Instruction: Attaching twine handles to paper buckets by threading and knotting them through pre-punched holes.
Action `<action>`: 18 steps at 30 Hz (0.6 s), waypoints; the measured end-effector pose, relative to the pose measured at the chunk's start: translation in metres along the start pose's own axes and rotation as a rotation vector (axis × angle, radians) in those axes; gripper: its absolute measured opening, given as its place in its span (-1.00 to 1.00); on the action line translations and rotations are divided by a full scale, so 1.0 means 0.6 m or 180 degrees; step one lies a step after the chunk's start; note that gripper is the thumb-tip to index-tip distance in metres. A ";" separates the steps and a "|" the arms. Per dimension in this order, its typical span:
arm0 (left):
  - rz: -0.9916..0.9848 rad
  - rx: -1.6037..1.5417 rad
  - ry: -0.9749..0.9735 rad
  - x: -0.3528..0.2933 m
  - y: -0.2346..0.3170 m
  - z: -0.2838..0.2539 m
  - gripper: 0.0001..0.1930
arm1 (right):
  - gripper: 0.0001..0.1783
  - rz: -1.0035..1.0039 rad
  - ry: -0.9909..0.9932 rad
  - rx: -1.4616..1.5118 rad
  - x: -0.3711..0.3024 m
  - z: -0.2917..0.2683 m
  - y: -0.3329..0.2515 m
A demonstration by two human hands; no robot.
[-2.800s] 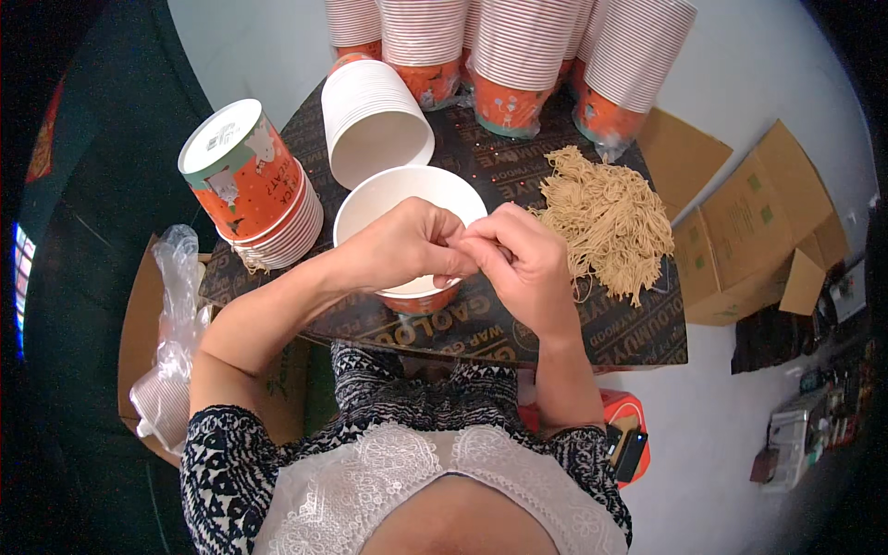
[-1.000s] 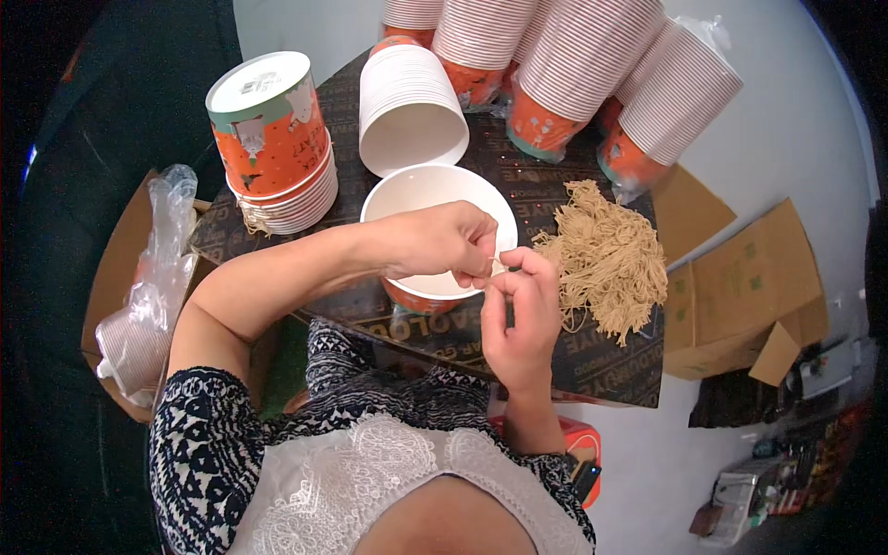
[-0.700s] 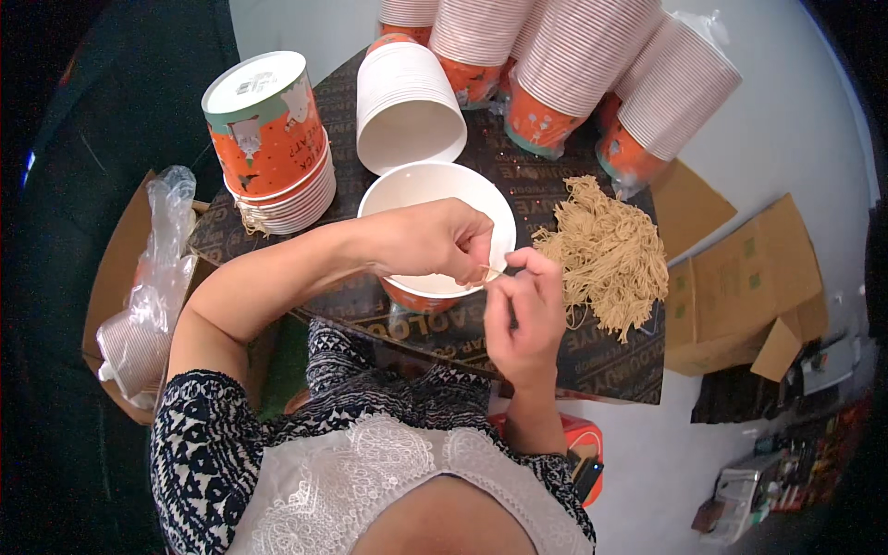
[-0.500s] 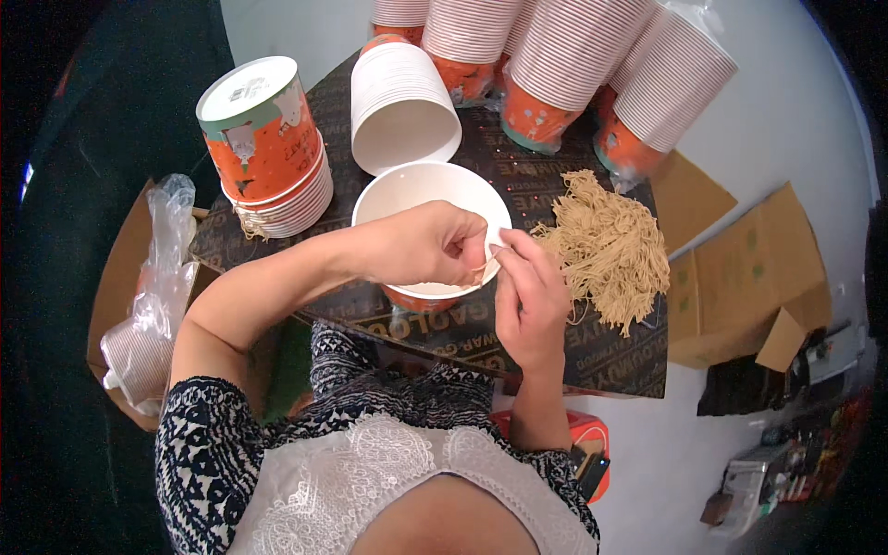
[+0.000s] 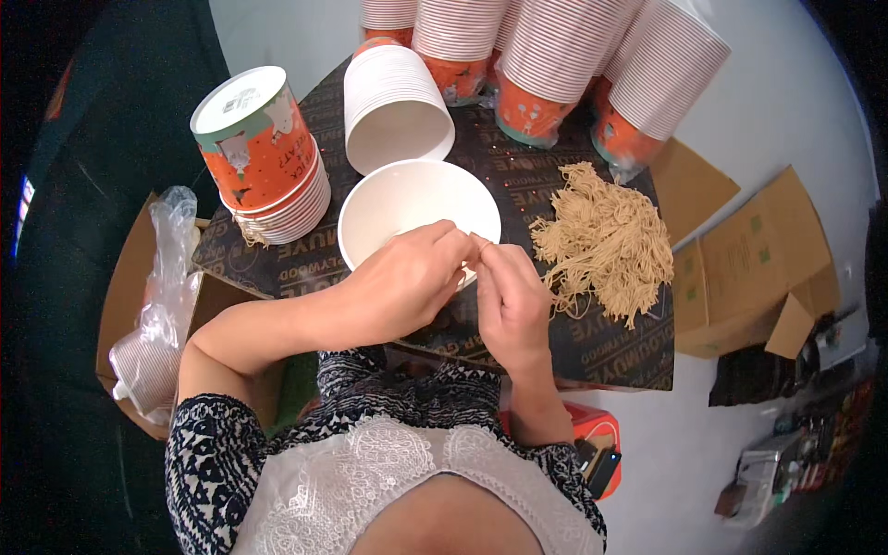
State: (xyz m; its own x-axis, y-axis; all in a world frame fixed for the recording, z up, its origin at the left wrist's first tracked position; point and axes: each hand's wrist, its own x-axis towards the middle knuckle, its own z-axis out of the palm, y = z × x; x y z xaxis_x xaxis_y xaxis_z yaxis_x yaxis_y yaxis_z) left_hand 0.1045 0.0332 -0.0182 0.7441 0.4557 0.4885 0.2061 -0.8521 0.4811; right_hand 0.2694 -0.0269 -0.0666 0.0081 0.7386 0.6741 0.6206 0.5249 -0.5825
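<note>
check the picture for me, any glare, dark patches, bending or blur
In the head view, the corners go black and the left side is dark; in the head view, a bright patch shows at the far left and highlights shine on the clear plastic bag; in the head view, the left hand and right hand look fairly sharp, but detail between their fingertips is too small to tell.

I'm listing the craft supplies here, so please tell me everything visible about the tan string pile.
The tan string pile is a loose, tangled heap of many thin strands that look like cotton yarn. It is narrower at the far end and spreads toward the near side, with stray loops and loose ends along its edges. It rests on the dark, printed tabletop, right of the open, white-lined tub and of the right hand. Whether a stray strand touches that hand is unclear.
</note>
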 end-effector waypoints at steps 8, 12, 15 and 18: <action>0.0071 0.0684 0.0105 -0.013 -0.009 0.008 -0.80 | -0.69 -0.0075 0.0026 0.0157 0.001 0.007 -0.008; 0.0104 0.1016 0.0123 -0.019 -0.011 0.009 -0.81 | -0.69 -0.0040 0.0047 0.0077 0.003 0.007 0.001; 0.0299 0.1150 0.0138 -0.024 -0.020 0.011 -0.79 | -0.73 -0.0215 -0.0032 -0.0222 0.011 0.003 0.009; 0.0464 0.1288 0.0130 -0.030 -0.025 0.011 -0.78 | -0.75 -0.0209 -0.0312 -0.0077 0.016 -0.001 0.004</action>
State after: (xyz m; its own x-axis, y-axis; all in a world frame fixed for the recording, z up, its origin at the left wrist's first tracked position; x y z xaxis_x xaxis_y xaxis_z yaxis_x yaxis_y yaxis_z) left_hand 0.0923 0.0362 -0.0393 0.7598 0.3261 0.5624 0.3394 -0.9368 0.0846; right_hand 0.2714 -0.0189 -0.0612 -0.1091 0.7413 0.6622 0.6361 0.5640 -0.5266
